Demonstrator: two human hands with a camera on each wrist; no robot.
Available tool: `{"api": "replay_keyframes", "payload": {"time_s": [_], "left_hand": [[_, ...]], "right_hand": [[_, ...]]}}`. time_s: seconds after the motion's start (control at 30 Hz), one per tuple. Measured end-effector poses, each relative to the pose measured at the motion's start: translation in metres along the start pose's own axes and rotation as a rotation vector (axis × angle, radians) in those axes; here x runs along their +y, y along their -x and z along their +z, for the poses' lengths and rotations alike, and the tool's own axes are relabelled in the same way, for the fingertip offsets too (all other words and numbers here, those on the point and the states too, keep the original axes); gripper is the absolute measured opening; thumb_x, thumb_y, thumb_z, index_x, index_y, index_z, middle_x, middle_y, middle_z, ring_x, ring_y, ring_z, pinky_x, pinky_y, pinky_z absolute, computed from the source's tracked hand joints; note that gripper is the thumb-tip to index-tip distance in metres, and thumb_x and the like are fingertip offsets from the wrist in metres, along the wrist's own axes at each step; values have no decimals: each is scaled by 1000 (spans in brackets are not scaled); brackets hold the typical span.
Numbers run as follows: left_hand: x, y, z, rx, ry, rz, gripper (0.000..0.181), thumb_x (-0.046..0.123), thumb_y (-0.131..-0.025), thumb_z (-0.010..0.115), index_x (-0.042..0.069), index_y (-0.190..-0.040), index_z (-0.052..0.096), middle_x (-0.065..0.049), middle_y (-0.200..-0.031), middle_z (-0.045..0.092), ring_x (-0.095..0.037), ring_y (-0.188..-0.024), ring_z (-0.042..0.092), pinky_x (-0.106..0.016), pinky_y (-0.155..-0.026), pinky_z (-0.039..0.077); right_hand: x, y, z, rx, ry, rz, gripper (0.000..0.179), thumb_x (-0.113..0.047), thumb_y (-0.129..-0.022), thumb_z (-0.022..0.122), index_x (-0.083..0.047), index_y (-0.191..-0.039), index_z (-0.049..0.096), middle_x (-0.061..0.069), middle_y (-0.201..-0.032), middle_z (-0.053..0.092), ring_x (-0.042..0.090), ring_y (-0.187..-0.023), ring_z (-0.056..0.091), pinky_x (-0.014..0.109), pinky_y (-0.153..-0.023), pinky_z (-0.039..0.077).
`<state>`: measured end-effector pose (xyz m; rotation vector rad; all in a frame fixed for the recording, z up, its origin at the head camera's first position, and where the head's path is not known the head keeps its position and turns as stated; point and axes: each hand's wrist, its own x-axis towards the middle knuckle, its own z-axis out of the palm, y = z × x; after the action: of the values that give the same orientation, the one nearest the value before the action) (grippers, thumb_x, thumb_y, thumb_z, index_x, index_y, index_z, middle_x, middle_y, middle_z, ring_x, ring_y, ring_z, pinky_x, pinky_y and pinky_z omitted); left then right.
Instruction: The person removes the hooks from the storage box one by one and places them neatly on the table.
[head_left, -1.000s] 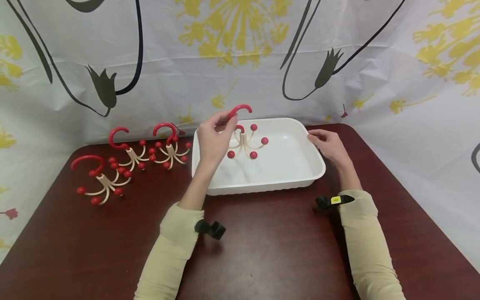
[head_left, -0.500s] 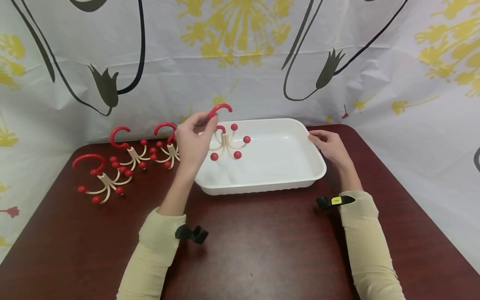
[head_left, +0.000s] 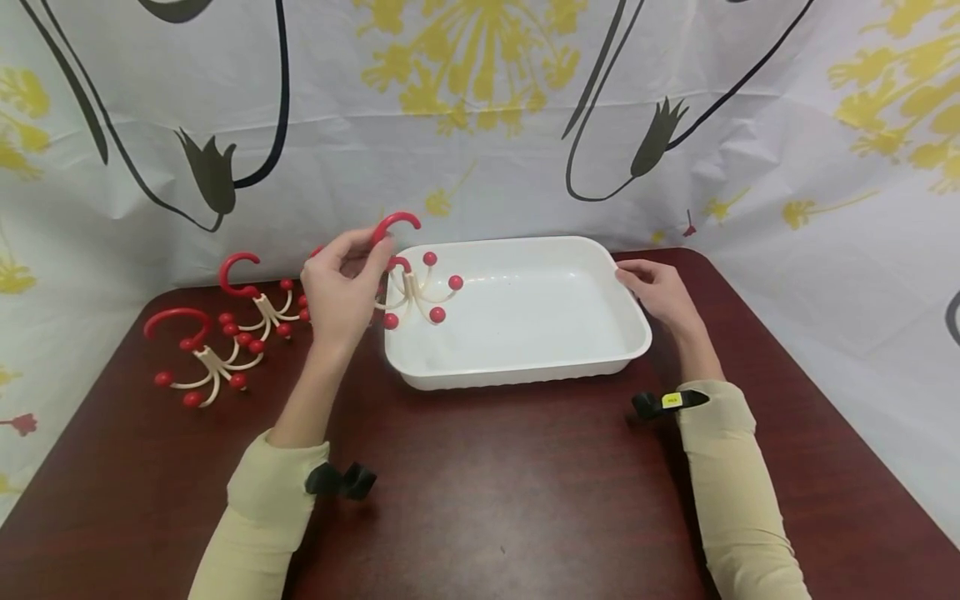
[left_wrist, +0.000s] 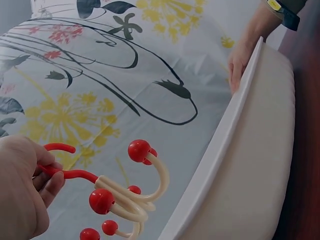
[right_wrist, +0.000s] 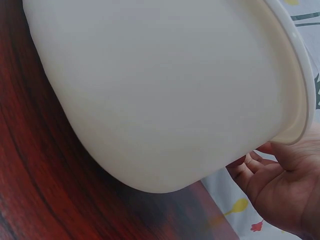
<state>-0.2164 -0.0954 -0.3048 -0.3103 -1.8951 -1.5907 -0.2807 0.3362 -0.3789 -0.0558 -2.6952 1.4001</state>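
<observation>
My left hand pinches the red hook of a multi-hook hanger, holding it upright over the left end of a white tray. Cream curved arms tipped with red balls spread below that hook, and the left wrist view shows the hanger from the side. At the tray's right end, my right hand grips the rim. Seen from the right wrist, the fingers of the right hand curl beneath the rim of the tray.
Two similar hangers, a front one and a rear one, lie on the dark red-brown table at the left. Another is mostly hidden behind my left hand. A patterned cloth hangs behind the table.
My left hand has carried the hanger leftward, from above the inside of the tray to its left end, now covering most of one hanger behind. The right hand and tray stay put.
</observation>
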Motion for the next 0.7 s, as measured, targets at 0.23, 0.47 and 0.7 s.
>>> {"api": "replay_keyframes", "payload": {"time_s": [0.23,0.47,0.7], "left_hand": [[-7,-2,-22,37,-45,-27,26,19,-92,76,-1,-109,76,-13,-99,74,-12,-80,68,-20,-78,55],[-11,-4,-41,75,-73,-17,23,18,-92,76,-1,-106,76,-9,-94,75,-9,-77,68,-18,-73,53],[-12,0,-58,89,-76,-13,22,13,-90,78,-1,-107,76,-6,-96,76,-9,-78,68,-17,-75,54]], "right_hand": [[1,0,1,2,5,-1,52,-42,-102,59,-4,-137,61,19,-127,63,21,-96,61,23,-73,51],[1,0,0,3,6,-8,52,-43,-102,58,-4,-137,61,20,-127,64,19,-96,62,22,-72,51],[0,0,0,15,9,-7,52,-43,-101,59,-4,-135,62,19,-125,64,18,-93,61,23,-72,51]]}}
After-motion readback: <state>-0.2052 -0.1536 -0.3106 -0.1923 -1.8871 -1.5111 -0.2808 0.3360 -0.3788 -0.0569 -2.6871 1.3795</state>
